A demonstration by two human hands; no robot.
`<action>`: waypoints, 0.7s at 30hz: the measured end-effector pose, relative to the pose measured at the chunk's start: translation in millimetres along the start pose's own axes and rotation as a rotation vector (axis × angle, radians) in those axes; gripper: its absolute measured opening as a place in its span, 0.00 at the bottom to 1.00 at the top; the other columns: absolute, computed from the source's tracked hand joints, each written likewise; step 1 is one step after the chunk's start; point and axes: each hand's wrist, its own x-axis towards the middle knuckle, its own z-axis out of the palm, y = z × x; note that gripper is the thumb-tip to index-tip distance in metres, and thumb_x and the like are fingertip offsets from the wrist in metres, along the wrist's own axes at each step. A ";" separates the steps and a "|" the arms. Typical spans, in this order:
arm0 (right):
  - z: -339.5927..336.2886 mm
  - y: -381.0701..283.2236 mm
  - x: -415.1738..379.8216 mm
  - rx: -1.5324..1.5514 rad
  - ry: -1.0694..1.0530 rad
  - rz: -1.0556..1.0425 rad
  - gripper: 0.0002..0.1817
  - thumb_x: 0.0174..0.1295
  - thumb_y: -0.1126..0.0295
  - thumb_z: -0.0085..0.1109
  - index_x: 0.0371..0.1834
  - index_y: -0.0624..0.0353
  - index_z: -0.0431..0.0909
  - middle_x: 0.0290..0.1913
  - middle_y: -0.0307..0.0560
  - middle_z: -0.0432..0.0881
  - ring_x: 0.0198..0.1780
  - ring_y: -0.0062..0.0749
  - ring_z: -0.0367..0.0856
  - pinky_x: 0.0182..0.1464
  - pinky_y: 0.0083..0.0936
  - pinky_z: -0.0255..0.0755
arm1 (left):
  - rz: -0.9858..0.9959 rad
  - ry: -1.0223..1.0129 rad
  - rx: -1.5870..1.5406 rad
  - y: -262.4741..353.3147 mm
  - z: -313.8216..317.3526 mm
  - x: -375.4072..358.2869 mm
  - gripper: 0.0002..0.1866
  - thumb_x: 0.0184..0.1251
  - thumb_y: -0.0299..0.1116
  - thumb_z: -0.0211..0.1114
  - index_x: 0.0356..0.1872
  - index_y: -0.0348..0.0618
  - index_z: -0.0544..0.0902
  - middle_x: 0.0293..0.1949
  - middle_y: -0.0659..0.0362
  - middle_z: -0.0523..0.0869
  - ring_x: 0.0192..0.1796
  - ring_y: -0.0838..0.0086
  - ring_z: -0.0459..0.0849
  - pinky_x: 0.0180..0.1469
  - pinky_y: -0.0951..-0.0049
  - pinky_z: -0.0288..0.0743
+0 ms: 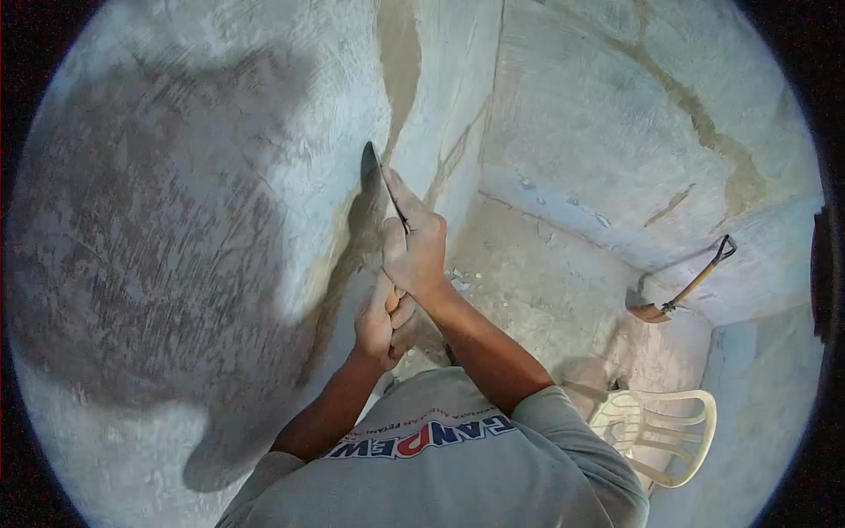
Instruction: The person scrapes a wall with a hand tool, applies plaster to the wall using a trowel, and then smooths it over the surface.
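A trowel [371, 165] with a thin dark blade stands edge-on against the plastered wall [339, 106], beside a brown patched strip. My right hand [417, 245] is closed around the trowel, its index finger stretched along the blade. Just below and to the left, my left hand [385, 324] has its fingers curled and touches the underside of my right hand or the tool's handle; which of these it grips is hidden. Both forearms reach up from a grey shirt with printed letters.
A shovel [695, 286] with a wooden shaft leans against the right wall. Below it stands a pale plastic chair [669, 433]. Small debris lies on the floor [519, 264]. Brown filled cracks [691, 101] run across the far wall. A large shadow covers the left wall.
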 end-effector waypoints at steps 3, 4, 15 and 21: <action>-0.5 -13.8 -17.6 -0.014 -0.045 0.029 0.33 0.53 0.83 0.46 0.68 0.62 0.70 0.58 0.69 0.77 0.58 0.57 0.80 0.61 0.31 0.72 | 0.047 -0.004 -0.017 -7.7 2.4 -19.0 0.23 0.79 0.58 0.41 0.34 0.51 0.72 0.10 0.70 0.61 0.06 0.82 0.55 0.06 0.79 0.49; 1.2 -9.9 -12.8 -0.023 -0.015 0.016 0.33 0.54 0.83 0.46 0.68 0.62 0.70 0.58 0.70 0.78 0.58 0.57 0.81 0.61 0.31 0.73 | 0.065 -0.021 -0.003 -6.0 3.7 -22.4 0.22 0.79 0.57 0.41 0.35 0.51 0.71 0.10 0.70 0.61 0.06 0.82 0.54 0.06 0.79 0.49; -1.9 -10.1 -4.3 -0.081 0.036 0.014 0.30 0.54 0.82 0.42 0.63 0.66 0.74 0.52 0.71 0.81 0.48 0.39 0.87 0.50 0.26 0.76 | -0.001 0.001 -0.039 3.5 11.7 -8.5 0.19 0.78 0.55 0.45 0.33 0.55 0.72 0.12 0.71 0.61 0.08 0.81 0.56 0.08 0.78 0.48; -11.5 -21.7 -6.2 -0.014 -0.027 0.163 0.31 0.53 0.82 0.43 0.65 0.62 0.74 0.53 0.70 0.81 0.55 0.50 0.84 0.57 0.31 0.74 | 0.014 0.004 -0.024 0.3 16.9 -12.8 0.20 0.79 0.54 0.44 0.30 0.55 0.69 0.11 0.70 0.61 0.08 0.81 0.56 0.07 0.77 0.48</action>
